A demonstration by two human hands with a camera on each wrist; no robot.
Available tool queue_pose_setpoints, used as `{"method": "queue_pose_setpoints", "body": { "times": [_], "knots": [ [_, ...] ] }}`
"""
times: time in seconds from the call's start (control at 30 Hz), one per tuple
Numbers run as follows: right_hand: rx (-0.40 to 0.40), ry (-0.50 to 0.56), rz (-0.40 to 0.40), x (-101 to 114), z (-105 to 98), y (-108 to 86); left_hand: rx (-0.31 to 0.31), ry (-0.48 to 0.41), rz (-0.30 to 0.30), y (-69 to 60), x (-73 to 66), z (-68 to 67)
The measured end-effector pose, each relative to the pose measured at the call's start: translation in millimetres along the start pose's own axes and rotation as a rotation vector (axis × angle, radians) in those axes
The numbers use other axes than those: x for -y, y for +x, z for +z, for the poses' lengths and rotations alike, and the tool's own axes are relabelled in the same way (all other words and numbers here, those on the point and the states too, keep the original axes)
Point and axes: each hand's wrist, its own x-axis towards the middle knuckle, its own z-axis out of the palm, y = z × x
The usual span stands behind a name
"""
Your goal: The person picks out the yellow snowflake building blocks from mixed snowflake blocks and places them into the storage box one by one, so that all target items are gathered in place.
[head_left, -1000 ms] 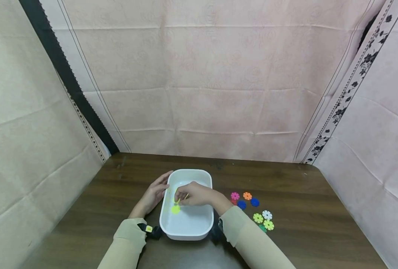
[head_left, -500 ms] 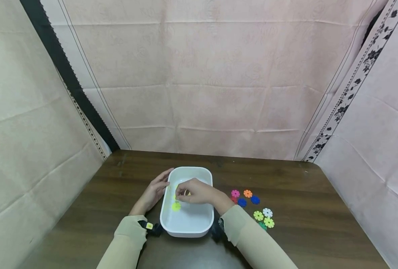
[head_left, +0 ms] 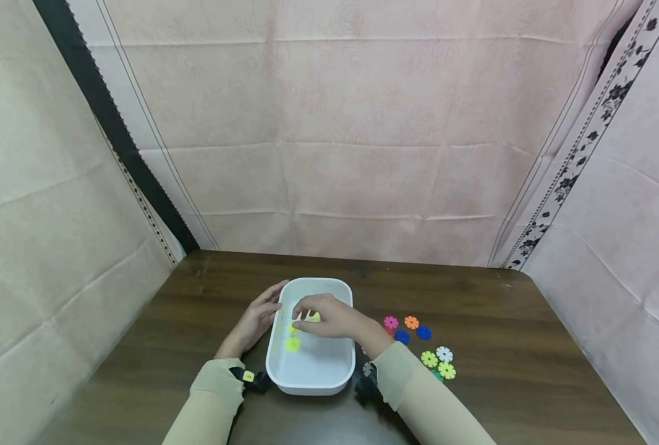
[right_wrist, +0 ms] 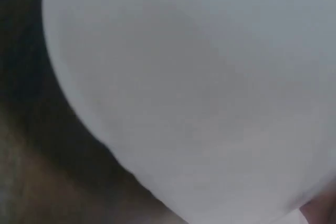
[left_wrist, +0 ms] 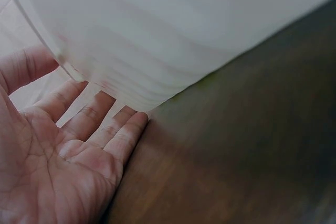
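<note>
A white rectangular tray (head_left: pixel 310 371) stands on the wooden table, holding a few small yellow-green plastic pieces (head_left: pixel 292 344). My left hand (head_left: pixel 254 321) lies along its left side in the head view. In the left wrist view the extended fingers (left_wrist: pixel 126 135) touch the outer wall, the thumb near the rim. Inside the tray, my right hand (head_left: pixel 326 317) hovers with thumb and forefinger parted. Another yellow-green piece (head_left: pixel 314 317) shows behind the gap between them, and nothing appears pinched. The right wrist view is mostly blurred white tray wall (right_wrist: pixel 184 77), with little of the hand visible.
Right of the tray lie loose flower-shaped pieces: pink (head_left: pixel 391 322), orange (head_left: pixel 411 322), blue (head_left: pixel 423 332), white (head_left: pixel 444 353) and yellow-green (head_left: pixel 447 370). Pale cloth (head_left: pixel 352 154) hangs behind the wooden table (head_left: pixel 502 346) and along both sides.
My right thumb and forefinger have parted over the tray, and the yellow-green piece behind them shows more fully. My left hand stays at the tray's side.
</note>
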Motion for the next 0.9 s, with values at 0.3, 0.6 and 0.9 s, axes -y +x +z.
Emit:
{"method": "queue_pose_setpoints", "body": {
  "times": [0.3, 0.6, 0.9],
  "knots": [
    [-0.04, 0.029, 0.035, 5.8, -14.2, -23.7, -0.009, -0.013, -0.007, -0.8, -1.1, -0.2],
    [-0.111, 0.044, 0.053, 8.4, -33.6, -53.6, -0.04, -0.041, -0.023, -2.2, -2.8, 0.5],
    [-0.202, 0.062, 0.042, -7.3, -54.9, -102.6, -0.004, -0.057, -0.009, -1.9, -3.8, 1.4]
  ]
}}
